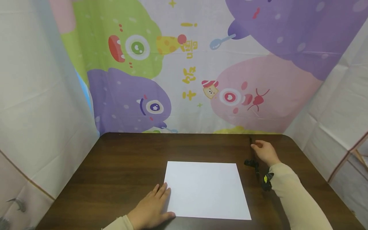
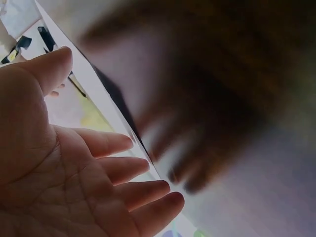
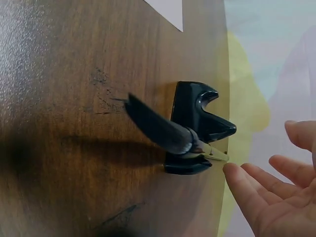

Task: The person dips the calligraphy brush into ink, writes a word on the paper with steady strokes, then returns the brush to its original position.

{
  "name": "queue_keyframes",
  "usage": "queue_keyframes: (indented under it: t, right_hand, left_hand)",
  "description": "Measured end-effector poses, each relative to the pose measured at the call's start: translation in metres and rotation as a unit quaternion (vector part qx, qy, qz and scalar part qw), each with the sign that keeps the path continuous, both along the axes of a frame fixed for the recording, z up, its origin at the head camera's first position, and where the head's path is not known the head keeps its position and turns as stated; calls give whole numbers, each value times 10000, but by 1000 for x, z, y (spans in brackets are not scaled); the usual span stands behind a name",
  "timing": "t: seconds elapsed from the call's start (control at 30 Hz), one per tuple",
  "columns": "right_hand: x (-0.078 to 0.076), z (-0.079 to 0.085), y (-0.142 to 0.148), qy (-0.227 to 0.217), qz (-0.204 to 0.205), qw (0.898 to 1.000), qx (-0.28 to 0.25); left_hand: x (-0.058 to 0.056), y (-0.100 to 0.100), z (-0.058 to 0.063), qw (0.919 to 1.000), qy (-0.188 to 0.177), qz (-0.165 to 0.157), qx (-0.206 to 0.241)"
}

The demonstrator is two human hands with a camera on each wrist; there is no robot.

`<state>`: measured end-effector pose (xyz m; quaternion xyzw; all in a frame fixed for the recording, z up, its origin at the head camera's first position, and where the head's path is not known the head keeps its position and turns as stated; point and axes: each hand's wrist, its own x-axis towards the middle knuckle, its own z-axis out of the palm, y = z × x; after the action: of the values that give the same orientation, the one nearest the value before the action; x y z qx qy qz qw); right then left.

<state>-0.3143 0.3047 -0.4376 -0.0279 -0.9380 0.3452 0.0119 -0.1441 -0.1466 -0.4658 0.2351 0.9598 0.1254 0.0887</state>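
A white sheet of paper (image 1: 205, 191) lies on the dark wooden table. My left hand (image 1: 152, 206) rests at its left edge with fingers extended, the fingertips over the paper. In the left wrist view the palm of the left hand (image 2: 74, 173) shows, fingers straight. To the right of the paper, a writing brush (image 3: 163, 131) with a dark tip lies across a black brush rest (image 3: 195, 111). The fingers of my right hand (image 1: 265, 151) are right at the handle end of the brush; in the right wrist view the thumb stands apart from the fingertips.
A curtain (image 1: 198, 70) with cartoon monsters hangs behind the far table edge, and pale cloth walls (image 1: 37, 80) stand at both sides. The wooden table (image 1: 126, 166) extends left of the paper. A black wrist camera (image 1: 267, 182) sits on the right sleeve.
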Motion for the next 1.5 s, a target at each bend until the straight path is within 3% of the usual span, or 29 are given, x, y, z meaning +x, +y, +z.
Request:
queue_keyframes:
  t: [0.37,0.67,0.93,1.27,1.5]
  right_hand:
    - [-4,-9,-2,-381,-38,9993,18]
    - [-8,-17,-3,-197,-124,9994,242]
    - [-11,-22,0,-304,-131,9986,406]
    - [-8,-18,-3,-366,-237,9977,515]
    - [-7,-19,-3,-358,-291,9975,526]
  left_hand:
    - [1,1,-1,9999,39,-42,-119]
    - [2,1,-1,9998,83,-58,-144]
    - [2,0,-2,9998,60,-65,-188]
    - [1,1,0,9996,-162,7,-228]
    - [2,1,0,9997,-126,-9,-219]
